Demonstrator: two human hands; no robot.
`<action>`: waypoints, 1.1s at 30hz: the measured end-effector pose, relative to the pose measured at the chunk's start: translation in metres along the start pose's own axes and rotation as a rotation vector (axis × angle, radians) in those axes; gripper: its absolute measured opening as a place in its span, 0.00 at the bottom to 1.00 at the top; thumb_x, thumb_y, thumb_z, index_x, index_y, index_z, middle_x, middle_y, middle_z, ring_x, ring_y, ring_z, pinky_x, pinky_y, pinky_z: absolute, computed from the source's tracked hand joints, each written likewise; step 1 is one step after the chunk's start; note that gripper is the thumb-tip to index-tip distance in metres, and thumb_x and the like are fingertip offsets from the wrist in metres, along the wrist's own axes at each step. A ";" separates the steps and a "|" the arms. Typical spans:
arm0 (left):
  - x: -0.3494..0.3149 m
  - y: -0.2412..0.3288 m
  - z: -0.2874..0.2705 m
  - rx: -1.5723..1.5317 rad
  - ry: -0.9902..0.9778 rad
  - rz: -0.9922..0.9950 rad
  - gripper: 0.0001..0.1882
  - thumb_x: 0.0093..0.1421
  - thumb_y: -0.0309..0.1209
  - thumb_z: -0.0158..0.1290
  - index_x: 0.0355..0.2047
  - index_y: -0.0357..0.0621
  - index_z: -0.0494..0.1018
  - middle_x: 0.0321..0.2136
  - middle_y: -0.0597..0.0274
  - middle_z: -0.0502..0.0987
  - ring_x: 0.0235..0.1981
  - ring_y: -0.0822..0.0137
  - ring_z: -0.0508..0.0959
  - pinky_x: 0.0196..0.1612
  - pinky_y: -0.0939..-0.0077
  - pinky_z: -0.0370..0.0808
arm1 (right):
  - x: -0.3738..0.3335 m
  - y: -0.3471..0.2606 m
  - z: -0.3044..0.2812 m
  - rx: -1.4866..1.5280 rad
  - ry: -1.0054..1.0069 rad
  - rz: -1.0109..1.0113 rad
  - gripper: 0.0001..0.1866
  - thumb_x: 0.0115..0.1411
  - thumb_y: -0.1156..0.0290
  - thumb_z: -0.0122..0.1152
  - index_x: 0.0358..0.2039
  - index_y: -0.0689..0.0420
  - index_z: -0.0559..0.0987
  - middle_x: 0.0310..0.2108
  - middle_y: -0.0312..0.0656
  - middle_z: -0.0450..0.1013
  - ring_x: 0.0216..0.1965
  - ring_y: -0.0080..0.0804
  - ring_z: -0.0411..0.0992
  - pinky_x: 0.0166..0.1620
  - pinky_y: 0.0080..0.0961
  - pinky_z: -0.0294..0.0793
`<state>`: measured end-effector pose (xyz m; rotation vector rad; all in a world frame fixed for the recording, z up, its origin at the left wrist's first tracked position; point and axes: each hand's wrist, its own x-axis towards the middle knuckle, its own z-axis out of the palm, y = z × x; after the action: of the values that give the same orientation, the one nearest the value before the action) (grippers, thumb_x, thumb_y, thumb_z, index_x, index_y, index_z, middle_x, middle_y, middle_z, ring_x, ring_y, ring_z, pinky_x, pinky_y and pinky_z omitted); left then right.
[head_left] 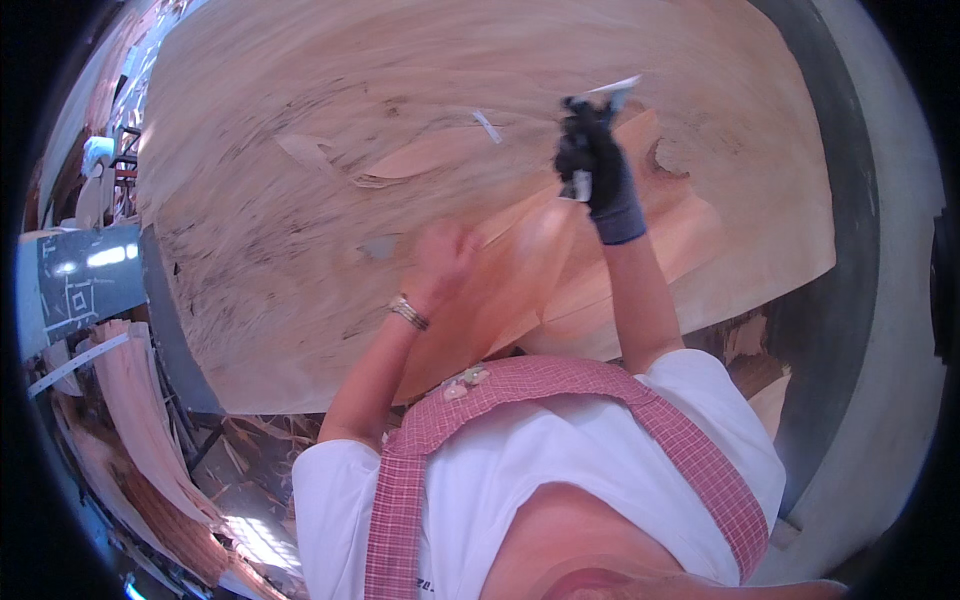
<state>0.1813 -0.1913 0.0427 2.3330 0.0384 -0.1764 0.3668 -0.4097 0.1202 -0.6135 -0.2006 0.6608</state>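
Observation:
My right hand (595, 155), in a dark glove with a grey-blue cuff, is closed around a knife (617, 92). Its pale flat blade sticks out past the far side of the fist, and a small white end shows at the near side. Bare and wearing a banded bracelet or watch, my left hand (445, 262) is over the left edge of a reddish loose veneer piece (545, 265). Motion smears its fingers, so their pose and any contact are unclear. Both hands are above a large, grainy wood veneer sheet (270, 230) spread on the table.
A narrow white strip (487, 126) and thin veneer slivers (425, 158) lie on the sheet. A ragged hole (670, 158) shows right of the glove. Veneer stacks (140, 410) and scraps are at the lower left, below a blue-grey surface (90, 265). A grey border (850, 150) runs along the right.

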 end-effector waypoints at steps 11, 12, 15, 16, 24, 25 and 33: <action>0.021 -0.104 -0.052 0.703 0.451 -0.098 0.28 0.60 0.36 0.51 0.61 0.49 0.66 0.62 0.65 0.67 0.61 0.60 0.66 0.63 0.56 0.58 | 0.086 0.204 -0.003 -0.432 0.266 0.527 0.14 0.63 0.64 0.62 0.43 0.61 0.79 0.33 0.43 0.79 0.25 0.26 0.76 0.29 0.20 0.76; 0.023 -0.099 -0.054 0.678 0.476 -0.085 0.27 0.60 0.34 0.50 0.61 0.52 0.66 0.62 0.68 0.67 0.61 0.61 0.66 0.63 0.56 0.58 | 0.086 0.205 -0.004 -0.453 0.297 0.572 0.14 0.63 0.64 0.62 0.43 0.61 0.79 0.32 0.42 0.79 0.25 0.26 0.76 0.29 0.20 0.76; 0.038 -0.098 -0.066 0.730 0.445 0.072 0.27 0.59 0.34 0.49 0.61 0.55 0.67 0.62 0.69 0.68 0.60 0.60 0.66 0.61 0.54 0.59 | 0.085 0.205 0.000 -0.436 0.327 0.522 0.11 0.62 0.66 0.63 0.38 0.61 0.81 0.30 0.41 0.79 0.25 0.27 0.76 0.29 0.20 0.76; 0.045 -0.102 -0.069 0.772 0.422 0.139 0.27 0.59 0.34 0.49 0.61 0.54 0.67 0.61 0.68 0.68 0.60 0.59 0.66 0.61 0.52 0.60 | 0.085 0.206 0.001 -0.418 0.319 0.494 0.11 0.61 0.66 0.63 0.36 0.61 0.81 0.30 0.41 0.80 0.25 0.27 0.77 0.29 0.20 0.76; 0.057 -0.119 -0.064 0.818 0.378 0.166 0.25 0.59 0.29 0.48 0.58 0.56 0.70 0.59 0.72 0.71 0.58 0.60 0.69 0.63 0.53 0.58 | 0.095 0.190 0.014 -1.822 0.096 0.263 0.16 0.60 0.59 0.55 0.30 0.60 0.79 0.30 0.55 0.78 0.36 0.52 0.78 0.42 0.46 0.76; 0.058 -0.118 -0.064 0.811 0.388 0.164 0.24 0.59 0.30 0.48 0.57 0.55 0.71 0.58 0.72 0.71 0.58 0.59 0.69 0.63 0.52 0.58 | 0.088 0.195 0.012 -1.962 0.134 0.214 0.14 0.60 0.60 0.55 0.31 0.59 0.79 0.31 0.54 0.78 0.37 0.51 0.78 0.42 0.45 0.76; 0.064 -0.094 -0.074 0.653 0.337 0.096 0.22 0.58 0.31 0.50 0.55 0.53 0.73 0.56 0.67 0.73 0.59 0.59 0.69 0.64 0.50 0.56 | 0.069 0.153 -0.003 -1.103 0.302 0.432 0.15 0.60 0.61 0.61 0.33 0.62 0.80 0.25 0.46 0.79 0.24 0.36 0.78 0.30 0.33 0.77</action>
<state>0.2453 -0.0742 0.0176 2.9832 0.0395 0.3011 0.3427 -0.2724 0.0263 -1.8403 -0.1372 0.8374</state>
